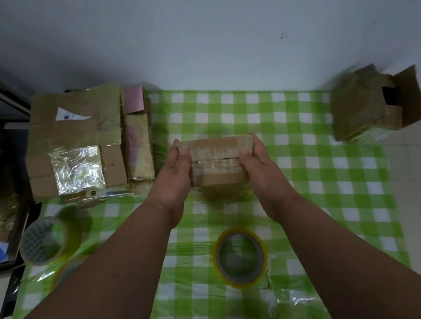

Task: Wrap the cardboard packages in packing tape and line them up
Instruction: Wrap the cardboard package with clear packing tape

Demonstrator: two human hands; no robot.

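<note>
Both hands on box (214,158) over cloth (317,169) middle: left hand (176,176), right hand (257,165) fingers curled round its ends. I judge box light, stiff, tape-slick; grip ends firmly.

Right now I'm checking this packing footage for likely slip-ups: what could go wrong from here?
1. The box is held up by its ends alone, left hand and right hand; it might slip.
2. The tape roll lies on the checked cloth just under the forearms; lowering them could knock it.
3. The wrapped boxes sit close by on the left, so setting this one down beside them could nudge the row.
</note>
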